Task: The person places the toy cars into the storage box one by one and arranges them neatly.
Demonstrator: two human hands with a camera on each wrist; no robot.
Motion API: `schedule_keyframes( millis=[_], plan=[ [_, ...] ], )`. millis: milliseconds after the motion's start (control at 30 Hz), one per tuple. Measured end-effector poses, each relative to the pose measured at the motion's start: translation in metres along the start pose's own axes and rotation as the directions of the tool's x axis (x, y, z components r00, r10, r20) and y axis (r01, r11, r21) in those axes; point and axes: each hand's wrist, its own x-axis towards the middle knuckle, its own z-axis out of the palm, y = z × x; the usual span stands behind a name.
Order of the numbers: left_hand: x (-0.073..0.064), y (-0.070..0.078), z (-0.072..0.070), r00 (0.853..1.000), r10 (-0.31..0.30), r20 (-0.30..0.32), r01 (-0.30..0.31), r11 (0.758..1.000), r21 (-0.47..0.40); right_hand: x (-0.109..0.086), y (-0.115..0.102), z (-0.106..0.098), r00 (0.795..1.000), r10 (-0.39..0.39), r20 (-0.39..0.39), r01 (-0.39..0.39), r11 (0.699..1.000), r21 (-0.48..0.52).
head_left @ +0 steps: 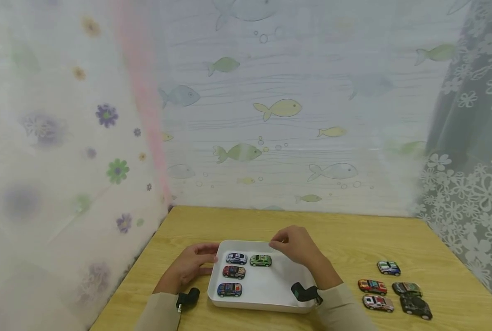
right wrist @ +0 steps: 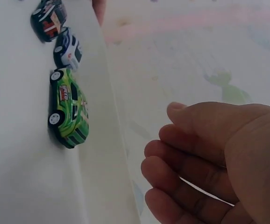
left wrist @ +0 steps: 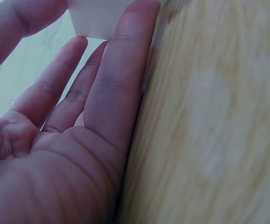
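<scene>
A white tray [head_left: 283, 289] bears several toy cars: a green toy car [head_left: 261, 260], a white and blue toy car [head_left: 236, 258], a red and black toy car [head_left: 234, 272], and a blue toy car [head_left: 229, 289]. Against the tray's left side rests my left hand [head_left: 194, 264], its fingers fairly straight and touching the outer wall. My right hand [head_left: 297, 246] hovers over the tray's far edge, right of the green car. Its fingers are loosely curled with nothing between them, as the right wrist view shows.
On the wooden table [head_left: 345, 239], right of the tray, lie more toy cars. They include a white and green car [head_left: 388, 268], a red and yellow car [head_left: 372, 287], a white and red car [head_left: 378, 303] and a black car [head_left: 415, 306]. Patterned curtains surround the table.
</scene>
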Motion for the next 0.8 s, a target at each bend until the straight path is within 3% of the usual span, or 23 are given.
schedule_keyframes(
  millis=[367,800],
  plan=[
    [0.015,0.002,-0.008,1.0,0.008,0.027,-0.008,1.0,0.005,0.003,0.014,-0.011,0.995,0.036,-0.094,-0.039,0.999,-0.033],
    [0.036,0.001,-0.021,0.998,0.017,0.067,-0.016,1.0,-0.008,-0.011,0.04,-0.05,0.998,-0.021,-0.056,0.018,0.998,-0.053]
  ],
)
